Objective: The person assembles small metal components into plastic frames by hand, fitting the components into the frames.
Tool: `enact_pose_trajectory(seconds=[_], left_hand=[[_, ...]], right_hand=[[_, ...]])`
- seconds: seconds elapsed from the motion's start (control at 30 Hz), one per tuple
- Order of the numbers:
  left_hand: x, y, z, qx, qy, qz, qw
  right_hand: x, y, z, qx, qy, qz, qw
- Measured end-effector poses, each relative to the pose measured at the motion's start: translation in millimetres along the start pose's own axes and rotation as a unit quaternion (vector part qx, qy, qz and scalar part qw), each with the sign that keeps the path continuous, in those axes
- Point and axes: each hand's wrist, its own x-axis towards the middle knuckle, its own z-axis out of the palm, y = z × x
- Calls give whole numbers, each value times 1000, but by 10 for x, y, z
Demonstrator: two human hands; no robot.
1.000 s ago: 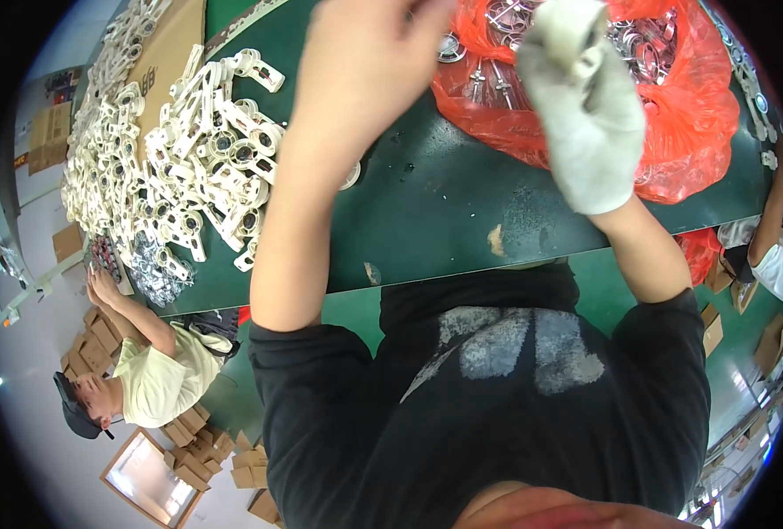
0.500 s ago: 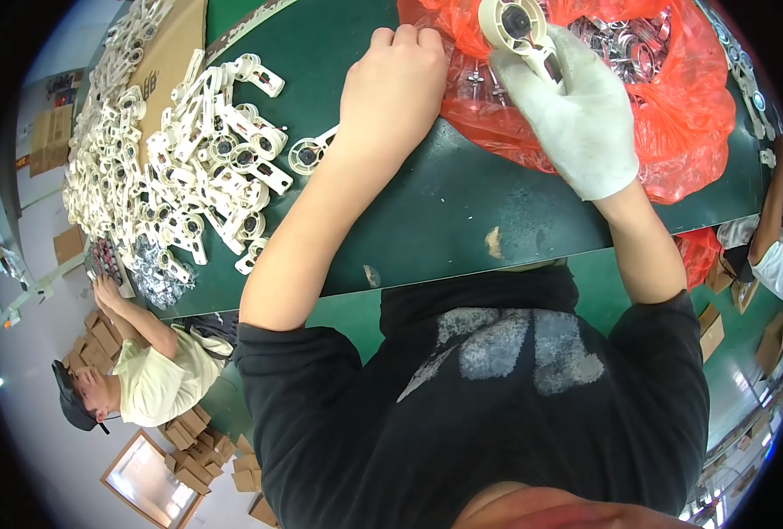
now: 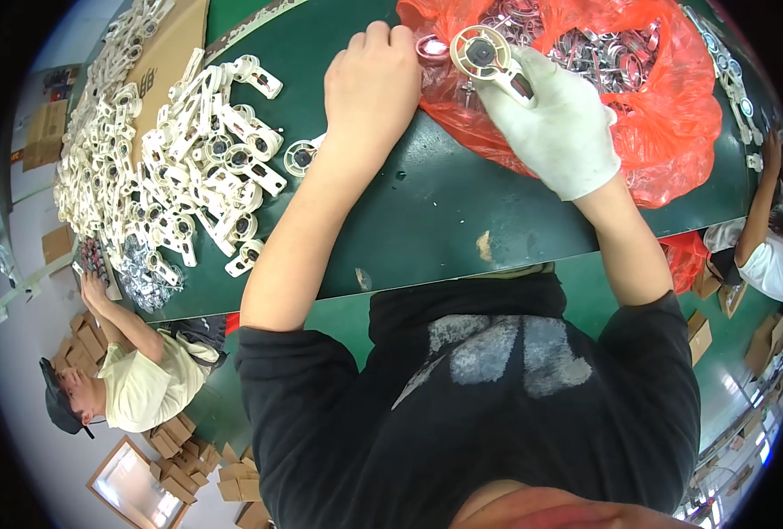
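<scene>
Free room: bare green tabletop [image 3: 426, 220] between the forearms and toward its near edge. Obstacles: heap of cream plastic brackets [image 3: 180, 176] crowding the left; one loose cream ring [image 3: 301, 157] just beside it; red plastic bag of metal rings [image 3: 664, 115] filling the upper right.

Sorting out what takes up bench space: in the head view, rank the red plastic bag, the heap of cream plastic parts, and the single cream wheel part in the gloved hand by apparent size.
1. Heap of cream plastic parts, though fisheye bending makes its lead over the bag unsure.
2. Red plastic bag, nearly as large.
3. Cream wheel part in the gloved right hand, clearly smallest.
</scene>
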Motion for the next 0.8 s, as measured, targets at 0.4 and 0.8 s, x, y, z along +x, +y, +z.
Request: enact_pose_trajectory(seconds=[0.4, 0.8], left_hand=[[-12, -72, -139, -171, -40, 0, 984], [23, -29, -147, -179, -87, -16, 980]], right_hand=[[32, -46, -86, 1, -19, 59, 998], [53, -7, -91, 12, -13, 61, 998]])
